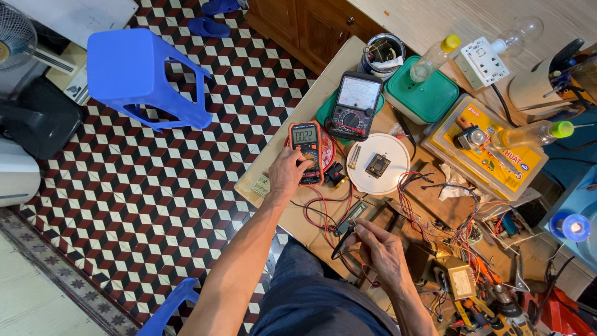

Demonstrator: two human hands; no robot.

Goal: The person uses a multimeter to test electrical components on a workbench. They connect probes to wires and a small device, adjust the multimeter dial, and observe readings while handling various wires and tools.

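Note:
My left hand [288, 172] rests on an orange digital multimeter [306, 151], fingers at its dial; the display is lit. My right hand [380, 250] holds a pair of thin test probes [343, 241], black tips pointing left over the cardboard-covered bench [292, 218]. Red and black leads [318, 208] loop from the meter to the probes. A dark analog multimeter [354, 104] stands just behind the orange one. A white round lid [392, 163] beside it carries a small black component [377, 165] and a metal part [354, 157].
Green lidded container [423, 93], plastic bottles [435, 57], white socket block [482, 61], yellow-labelled box [485, 155] at the back. Tangled wires and a small transformer [461, 281] on the right. Blue plastic stool [146, 78] on the patterned tile floor to the left.

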